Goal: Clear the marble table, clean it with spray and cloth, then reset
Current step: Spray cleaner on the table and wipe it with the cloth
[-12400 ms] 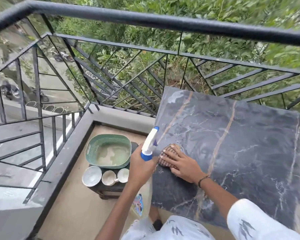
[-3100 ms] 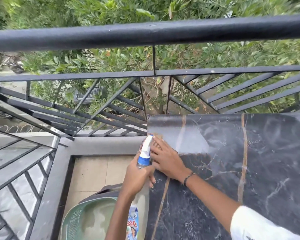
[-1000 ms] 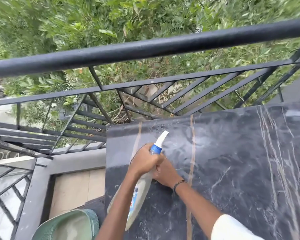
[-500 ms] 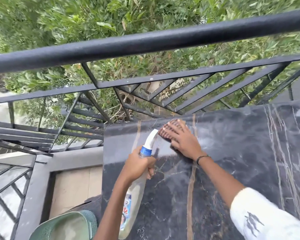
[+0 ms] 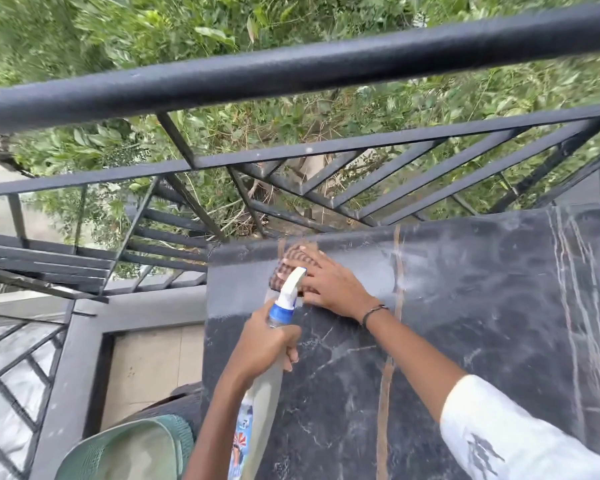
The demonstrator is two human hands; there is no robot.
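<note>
The dark marble table point(image 5: 482, 323) with tan and white veins fills the right half of the view. My right hand point(image 5: 329, 287) presses a brown checked cloth point(image 5: 291, 259) flat against the table's far left corner, close to the back edge. My left hand point(image 5: 264, 344) grips a spray bottle point(image 5: 284, 299) by its neck; its white nozzle and blue collar point up toward the cloth, and its pale body hangs down past my wrist over the table's left edge. A light hazy film covers the marble around the cloth.
A black metal railing point(image 5: 291, 74) runs right behind the table and along the left side, with foliage beyond it. A green plastic basket point(image 5: 125, 448) sits low at the bottom left beside the table, above a tan tiled floor point(image 5: 149, 368).
My right hand has slid the cloth left along the back edge toward the corner. My left hand still holds the bottle at the left edge, and the view has shifted slightly.
</note>
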